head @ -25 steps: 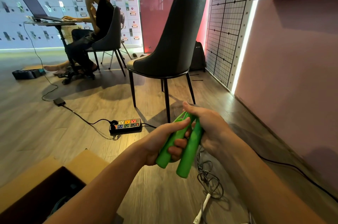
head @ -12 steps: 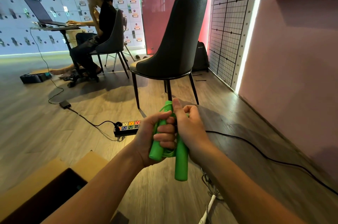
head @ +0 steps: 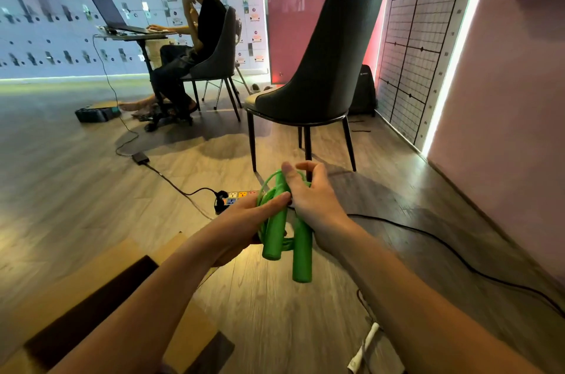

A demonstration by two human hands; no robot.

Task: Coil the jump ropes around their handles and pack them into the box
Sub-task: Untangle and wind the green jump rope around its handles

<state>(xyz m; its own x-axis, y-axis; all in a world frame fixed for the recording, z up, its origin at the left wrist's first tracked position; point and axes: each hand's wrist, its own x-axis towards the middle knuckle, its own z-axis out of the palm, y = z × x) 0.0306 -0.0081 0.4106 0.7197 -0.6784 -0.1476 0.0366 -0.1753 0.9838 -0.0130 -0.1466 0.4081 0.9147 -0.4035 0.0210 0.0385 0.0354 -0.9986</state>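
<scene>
Above the floor, beside the open box, the green jump rope is between both hands: the left hand wraps its handles, and the right hand grips their top. It looks light. The cord seems springy, so better to hold the stiff handles.

Matt green plastic handles, plain brown cardboard box, wood-grain floor, glossy red wall panel

A shared office or studio: a locker wall, a person typing on a laptop, chairs, a power strip on the wood floor.
</scene>
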